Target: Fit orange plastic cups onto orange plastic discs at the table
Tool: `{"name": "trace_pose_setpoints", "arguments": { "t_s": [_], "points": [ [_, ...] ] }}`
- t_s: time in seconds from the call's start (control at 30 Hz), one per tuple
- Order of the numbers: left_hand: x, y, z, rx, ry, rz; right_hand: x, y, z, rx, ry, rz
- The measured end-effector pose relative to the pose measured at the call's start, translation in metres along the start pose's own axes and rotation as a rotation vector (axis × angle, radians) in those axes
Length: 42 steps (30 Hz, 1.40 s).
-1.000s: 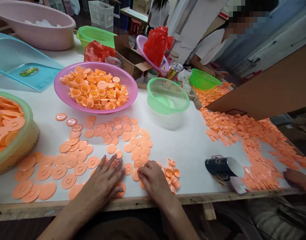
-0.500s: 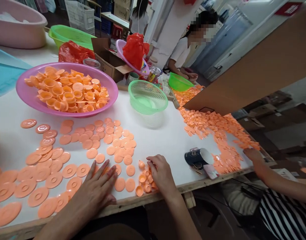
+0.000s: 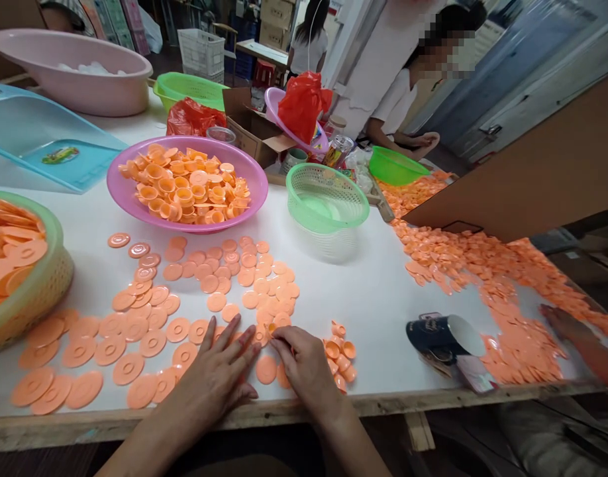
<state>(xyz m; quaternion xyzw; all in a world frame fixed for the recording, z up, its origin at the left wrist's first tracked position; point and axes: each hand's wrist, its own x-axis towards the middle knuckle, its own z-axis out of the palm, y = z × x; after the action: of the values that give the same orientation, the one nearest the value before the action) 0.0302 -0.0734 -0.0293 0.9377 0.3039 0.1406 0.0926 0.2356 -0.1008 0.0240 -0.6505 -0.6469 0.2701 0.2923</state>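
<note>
My left hand [image 3: 219,371] lies flat with fingers spread on orange plastic discs [image 3: 204,291] scattered over the white table [image 3: 363,298]. Beside it, my right hand [image 3: 304,361] has its fingers curled in a pinch over a small orange piece among the discs, near my left fingertips. A little heap of small orange cups [image 3: 340,354] lies just right of my right hand. A purple bowl [image 3: 130,192] heaped with orange cups stands behind the discs.
An empty green mesh basket [image 3: 328,199] stands mid-table, a yellow-green basket [image 3: 40,285] of discs at left. A dark mug [image 3: 440,334] lies on its side at right, near a long pile of orange pieces [image 3: 487,265]. Another person's hand [image 3: 562,321] rests there. Cardboard [image 3: 532,172] overhangs.
My right hand has left the heap of small cups and moved left to the discs by my left fingertips. The view swung back to the left. The other person's hand shifted on the pile.
</note>
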Motion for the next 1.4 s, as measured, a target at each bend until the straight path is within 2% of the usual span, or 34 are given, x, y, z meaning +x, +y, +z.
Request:
{"name": "trace_pose_setpoints", "arguments": {
  "t_s": [0.13,0.3,0.4,0.47,0.53,0.6,0.67,0.77,1.03,1.07,1.13,1.23,1.33,1.4],
  "points": [
    [0.001,0.002,-0.002,-0.045,0.021,-0.022,-0.001,0.002,0.019,-0.164,0.013,-0.088],
    [-0.001,0.002,-0.004,-0.100,0.020,-0.028,-0.002,0.002,0.030,-0.344,0.015,-0.217],
    [0.006,0.002,-0.010,-0.192,0.155,-0.096,-0.001,0.002,0.032,-0.367,0.027,-0.243],
    [0.020,0.002,-0.017,-0.264,0.216,-0.233,-0.002,0.003,0.033,-0.378,0.048,-0.259],
    [0.040,0.004,-0.025,-0.332,0.167,-0.391,-0.002,0.005,0.035,-0.381,0.070,-0.269],
    [0.060,0.006,-0.030,-0.388,0.035,-0.515,-0.003,0.007,0.037,-0.367,0.080,-0.268],
    [0.074,0.008,-0.031,-0.427,-0.084,-0.585,-0.004,0.009,0.039,-0.338,0.079,-0.264],
    [0.079,0.010,-0.027,-0.433,-0.156,-0.611,-0.005,0.009,0.042,-0.309,0.083,-0.241],
    [0.081,0.010,-0.029,-0.368,-0.183,-0.620,-0.003,0.004,0.042,-0.315,0.128,-0.205],
    [0.081,0.010,-0.031,-0.405,-0.166,-0.615,-0.002,0.004,0.040,-0.306,0.129,-0.213],
    [0.076,0.007,-0.033,-0.540,-0.062,-0.616,-0.003,0.001,0.036,-0.269,0.136,-0.246],
    [0.063,0.005,-0.039,-0.898,0.117,-0.731,-0.009,-0.004,0.029,-0.177,0.178,-0.332],
    [0.049,0.005,-0.047,-1.301,0.112,-0.784,-0.017,-0.012,0.027,-0.096,0.246,-0.410],
    [0.042,0.007,-0.052,-1.436,0.147,-0.772,-0.022,-0.017,0.029,-0.035,0.316,-0.394]
  ]
}}
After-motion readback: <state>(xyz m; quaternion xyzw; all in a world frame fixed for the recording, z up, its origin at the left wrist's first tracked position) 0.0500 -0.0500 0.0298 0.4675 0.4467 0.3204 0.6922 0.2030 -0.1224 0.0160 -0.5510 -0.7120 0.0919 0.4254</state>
